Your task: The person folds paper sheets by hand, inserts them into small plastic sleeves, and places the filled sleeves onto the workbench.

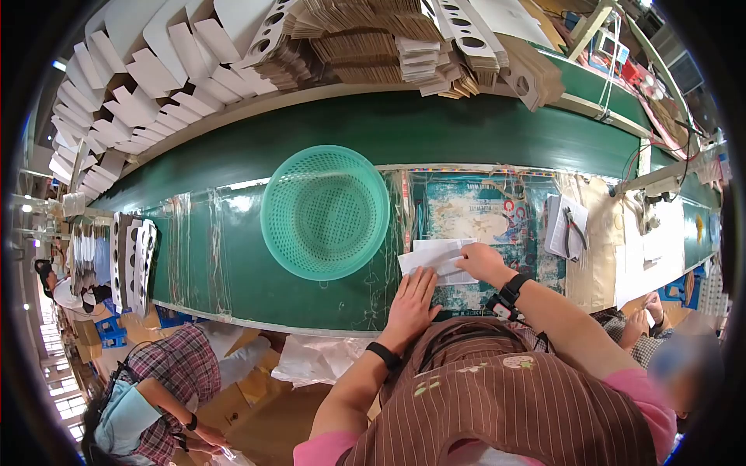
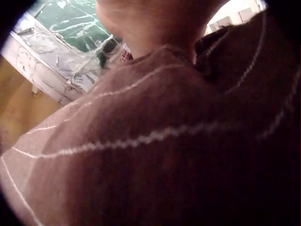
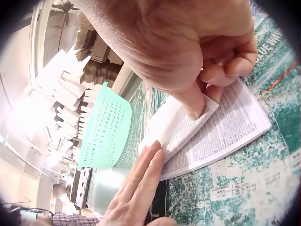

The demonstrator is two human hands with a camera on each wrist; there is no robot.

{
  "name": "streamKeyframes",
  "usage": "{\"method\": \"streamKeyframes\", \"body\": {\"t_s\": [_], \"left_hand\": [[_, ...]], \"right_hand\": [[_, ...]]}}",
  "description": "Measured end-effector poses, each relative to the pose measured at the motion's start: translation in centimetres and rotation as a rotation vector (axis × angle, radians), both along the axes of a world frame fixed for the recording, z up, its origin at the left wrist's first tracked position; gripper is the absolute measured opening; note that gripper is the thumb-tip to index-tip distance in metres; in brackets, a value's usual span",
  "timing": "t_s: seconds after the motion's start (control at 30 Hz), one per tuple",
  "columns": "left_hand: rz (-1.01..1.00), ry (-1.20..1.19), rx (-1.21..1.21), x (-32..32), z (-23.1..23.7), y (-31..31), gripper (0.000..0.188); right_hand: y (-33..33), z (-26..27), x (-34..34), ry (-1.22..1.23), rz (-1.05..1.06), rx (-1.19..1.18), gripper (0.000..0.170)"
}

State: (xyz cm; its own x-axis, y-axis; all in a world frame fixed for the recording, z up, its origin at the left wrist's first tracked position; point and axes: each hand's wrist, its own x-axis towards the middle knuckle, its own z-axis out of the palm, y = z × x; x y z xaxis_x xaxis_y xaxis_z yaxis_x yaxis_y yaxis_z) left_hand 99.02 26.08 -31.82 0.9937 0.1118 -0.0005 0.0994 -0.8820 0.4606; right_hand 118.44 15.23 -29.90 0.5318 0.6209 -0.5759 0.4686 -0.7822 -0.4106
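Observation:
A white printed sheet point(image 1: 429, 259) lies folded over on a small stack of printed sheets point(image 3: 230, 127) at the front of the bench. My right hand point(image 1: 483, 262) pinches its folded edge between thumb and curled fingers, with the thumb point(image 3: 194, 106) on top. Against the sheet's near left end, my left hand point(image 1: 412, 307) rests with straight fingers on the paper. In the left wrist view, a brown striped apron point(image 2: 141, 165) covers most of the picture and hides the left fingers.
A green mesh basket point(image 1: 326, 213) stands left of the paper. To the right, pliers point(image 1: 575, 231) lie on another paper stack point(image 1: 556, 225). Piled cardboard pieces point(image 1: 350, 50) line the far side beyond the green belt point(image 1: 466, 128). Other people point(image 1: 175, 380) work on both sides.

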Motion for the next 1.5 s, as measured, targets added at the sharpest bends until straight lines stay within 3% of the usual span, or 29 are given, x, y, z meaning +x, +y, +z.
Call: {"method": "streamKeyframes", "body": {"t_s": [0.2, 0.27, 0.3, 0.37, 0.4, 0.57, 0.77, 0.83, 0.87, 0.93, 1.13, 1.33, 1.4, 1.5], "left_hand": [[-0.002, 0.039, -0.006, 0.2, 0.5, 0.1, 0.068], [0.0, 0.006, -0.01, 0.0, -0.1, 0.1, 0.068], [-0.001, -0.029, -0.007, -0.1, -0.4, 0.0, 0.068], [-0.007, 0.027, -0.003, 0.1, -0.1, 0.0, 0.068], [-0.011, 0.072, 0.005, 0.2, 0.1, 0.1, 0.068], [-0.019, 0.067, -0.016, 0.1, 0.4, 0.1, 0.068], [0.049, 0.092, 0.052, -1.4, 0.7, 0.7, 0.067], [0.04, 0.081, 0.085, -1.2, 0.8, 1.0, 0.062], [0.014, 0.054, 0.13, -1.0, 0.7, 1.2, 0.055], [-0.012, 0.024, 0.186, -0.4, 0.8, 1.8, 0.049], [-0.014, -0.126, 0.231, 0.6, 1.1, 2.0, 0.032], [0.074, -0.176, 0.192, 1.2, -0.1, 2.0, 0.026], [0.224, -0.136, -0.014, 1.4, -0.6, 2.7, 0.021], [0.392, -0.169, -0.132, 2.2, -1.0, 3.4, 0.015]], "right_hand": [[0.4, 2.0, -0.5, -0.001, -0.073, -0.061, 0.03], [-0.6, 2.2, -1.5, -0.423, 0.437, 0.238, 0.039], [-1.0, 2.1, -2.2, -0.412, 0.44, 0.234, 0.039], [-1.8, 2.0, -3.6, -0.243, 0.751, 0.577, 0.049], [-2.3, 1.6, -3.7, -0.247, 0.78, 0.528, 0.057], [-4.3, 0.3, -2.7, -0.376, 0.747, 0.422, 0.057], [-4.2, 0.9, -2.6, -0.459, 0.637, 0.541, 0.049], [-3.5, 0.9, -2.4, -0.597, 0.635, 0.648, 0.032], [-3.1, 0.8, -2.5, -0.603, 0.633, 0.659, 0.032], [-2.3, 0.4, -2.5, -0.654, 0.668, 0.588, 0.017], [-1.5, 0.2, -2.3, -0.726, 0.749, 0.541, 0.011], [-1.8, 0.0, -1.6, -0.604, 0.632, 0.581, 0.017], [-1.7, -0.7, -1.1, -0.514, 0.546, 0.582, 0.014], [-1.2, -1.6, 0.0, -0.385, 0.427, 0.549, 0.014]]}}
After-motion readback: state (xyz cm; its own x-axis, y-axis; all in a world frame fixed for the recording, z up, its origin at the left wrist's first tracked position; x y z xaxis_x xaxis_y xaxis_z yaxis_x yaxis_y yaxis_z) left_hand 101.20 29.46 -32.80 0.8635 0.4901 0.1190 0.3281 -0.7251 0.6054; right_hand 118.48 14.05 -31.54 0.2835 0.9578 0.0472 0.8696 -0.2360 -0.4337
